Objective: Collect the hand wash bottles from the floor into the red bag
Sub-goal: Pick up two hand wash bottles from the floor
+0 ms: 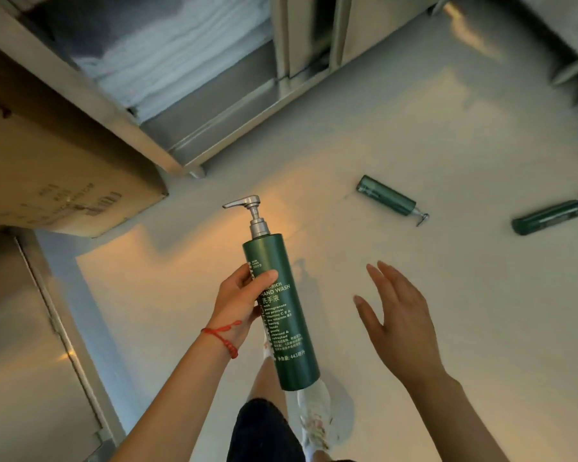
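The left hand [244, 295] grasps a dark green pump bottle [281, 315] at centre, the right hand [401, 325] is released, and I judge the next move is bagging it, though no red bag is visible.

A hand wash bottle [281, 315] is held above the floor [447, 145], 2 more bottles [386, 195] [548, 217] lying to its right, a cardboard box [47, 161] at left.

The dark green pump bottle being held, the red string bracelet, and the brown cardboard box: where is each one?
Dark green pump bottle [282, 315]: head view, on the printed label of its body.
Red string bracelet [221, 338]: head view, on the cord across the left wrist.
Brown cardboard box [64, 175]: head view, on its printed side.
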